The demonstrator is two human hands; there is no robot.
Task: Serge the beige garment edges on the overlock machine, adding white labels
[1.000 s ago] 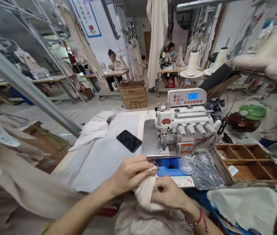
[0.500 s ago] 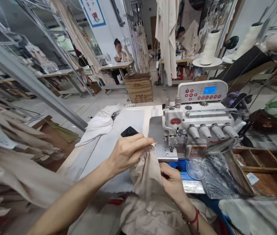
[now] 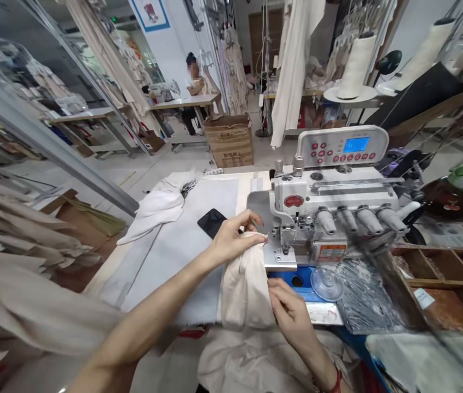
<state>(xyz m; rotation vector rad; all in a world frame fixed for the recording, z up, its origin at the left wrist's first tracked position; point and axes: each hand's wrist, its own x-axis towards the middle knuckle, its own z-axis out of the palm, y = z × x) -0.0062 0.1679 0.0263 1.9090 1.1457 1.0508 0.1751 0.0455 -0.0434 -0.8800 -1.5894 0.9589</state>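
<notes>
My left hand (image 3: pixel 234 236) pinches the top edge of a beige cloth piece (image 3: pixel 244 286) and holds it up against the metal bed of the white overlock sewing machine (image 3: pixel 329 203), close to its needle area. My right hand (image 3: pixel 290 310) grips the same cloth lower down at its right edge, in front of the blue panel (image 3: pixel 292 279) under the machine. The rest of the cloth hangs down over the table's front edge into my lap.
A black phone (image 3: pixel 211 221) and a white cloth bundle (image 3: pixel 161 210) lie on the grey table cover (image 3: pixel 182 245) to the left. A wooden compartment tray (image 3: pixel 444 273) sits right. Thread cones (image 3: pixel 356 60) stand behind. A cardboard box (image 3: pixel 230 141) and seated people are farther off.
Both hands lifted the cloth from the table's front edge up and forward to the machine bed. The left hand now partly covers the phone; the camera view has shifted closer.
</notes>
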